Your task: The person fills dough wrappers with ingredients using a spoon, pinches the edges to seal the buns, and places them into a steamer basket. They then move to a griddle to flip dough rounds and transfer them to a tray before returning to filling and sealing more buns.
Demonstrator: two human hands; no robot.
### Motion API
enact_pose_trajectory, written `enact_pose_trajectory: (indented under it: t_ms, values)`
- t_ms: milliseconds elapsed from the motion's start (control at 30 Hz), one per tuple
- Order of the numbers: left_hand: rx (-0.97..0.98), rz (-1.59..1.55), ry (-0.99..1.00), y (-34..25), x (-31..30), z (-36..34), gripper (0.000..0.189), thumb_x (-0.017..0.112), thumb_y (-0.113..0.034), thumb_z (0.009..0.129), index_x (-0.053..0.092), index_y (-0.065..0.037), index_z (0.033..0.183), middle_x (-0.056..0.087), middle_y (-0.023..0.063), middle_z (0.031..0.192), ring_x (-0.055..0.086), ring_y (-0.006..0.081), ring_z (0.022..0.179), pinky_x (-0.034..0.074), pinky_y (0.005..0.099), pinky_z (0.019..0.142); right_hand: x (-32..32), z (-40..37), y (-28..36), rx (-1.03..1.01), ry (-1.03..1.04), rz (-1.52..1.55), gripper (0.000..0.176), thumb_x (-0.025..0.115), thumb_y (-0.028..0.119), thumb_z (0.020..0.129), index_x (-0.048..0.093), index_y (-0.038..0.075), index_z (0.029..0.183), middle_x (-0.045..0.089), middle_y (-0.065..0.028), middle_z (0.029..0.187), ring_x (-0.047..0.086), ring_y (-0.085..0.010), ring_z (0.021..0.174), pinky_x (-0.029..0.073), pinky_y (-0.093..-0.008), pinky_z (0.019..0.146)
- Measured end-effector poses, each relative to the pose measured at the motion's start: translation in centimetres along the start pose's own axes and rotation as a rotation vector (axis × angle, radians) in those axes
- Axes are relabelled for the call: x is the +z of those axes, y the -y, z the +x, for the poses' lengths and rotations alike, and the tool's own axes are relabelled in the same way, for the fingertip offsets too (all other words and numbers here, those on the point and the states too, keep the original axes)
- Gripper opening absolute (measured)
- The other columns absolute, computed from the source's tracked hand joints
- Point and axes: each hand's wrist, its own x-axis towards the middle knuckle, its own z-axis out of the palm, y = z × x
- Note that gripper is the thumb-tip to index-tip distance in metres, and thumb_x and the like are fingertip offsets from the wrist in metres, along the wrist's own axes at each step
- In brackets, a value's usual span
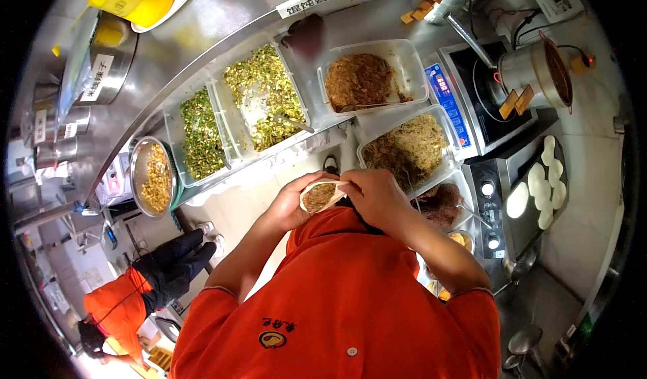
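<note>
Near the middle of the view, my left hand (291, 202) cups a round of pale dough (321, 197) with brown filling in its centre. On the right side of the dough, my right hand (369, 193) pinches its edge between thumb and fingers. Both hands are in front of my chest, close together. Just beyond my right hand lies a clear tub of pale shredded filling (412, 151). Farther up stands another tub with brown minced filling (360, 81).
Tubs of chopped greens (263, 92) and a steel bowl of yellow pieces (158, 180) stand left. At right are a pot (539, 75) on a cooker and a griddle (512, 234) with flat dough pieces. A co-worker (125, 301) bends at lower left.
</note>
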Motion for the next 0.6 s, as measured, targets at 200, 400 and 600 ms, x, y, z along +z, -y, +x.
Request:
enact_pose_trajectory:
  t_ms: [200, 400, 600]
  values:
    - [0.009, 0.078, -0.055, 0.5, 0.4, 0.0, 0.039, 0.049, -0.033, 0.106, 0.063, -0.003, 0.127, 0.070, 0.0100, 0.120, 0.069, 0.0200, 0.106, 0.056, 0.0345, 0.093, 1.3, 0.4, -0.1, -0.037, -0.033, 0.062, 0.016, 0.064, 0.014, 0.094, 0.063, -0.001, 0.099, 0.067, -0.0215, 0.083, 0.065, -0.0417, 0.078, 0.051, -0.0440, 0.069]
    - [0.020, 0.011, -0.084, 0.7, -1.2, 0.3, 0.039, 0.048, -0.032, 0.107, 0.061, -0.004, 0.130, 0.069, 0.0095, 0.118, 0.068, 0.0221, 0.105, 0.056, 0.0361, 0.094, 2.1, -0.6, 0.2, -0.075, -0.043, -0.038, 0.015, 0.062, 0.013, 0.095, 0.063, 0.000, 0.103, 0.067, -0.0225, 0.087, 0.065, -0.0432, 0.082, 0.051, -0.0468, 0.071]
    - [0.050, 0.082, -0.084, -0.5, 0.2, -0.5, 0.037, 0.049, -0.034, 0.106, 0.062, -0.004, 0.125, 0.069, 0.0083, 0.118, 0.068, 0.0193, 0.106, 0.057, 0.0359, 0.092, 1.2, 0.8, -0.3, -0.087, 0.005, -0.047, 0.017, 0.061, 0.011, 0.095, 0.062, 0.001, 0.109, 0.067, -0.0244, 0.090, 0.064, -0.0434, 0.082, 0.051, -0.0489, 0.073]
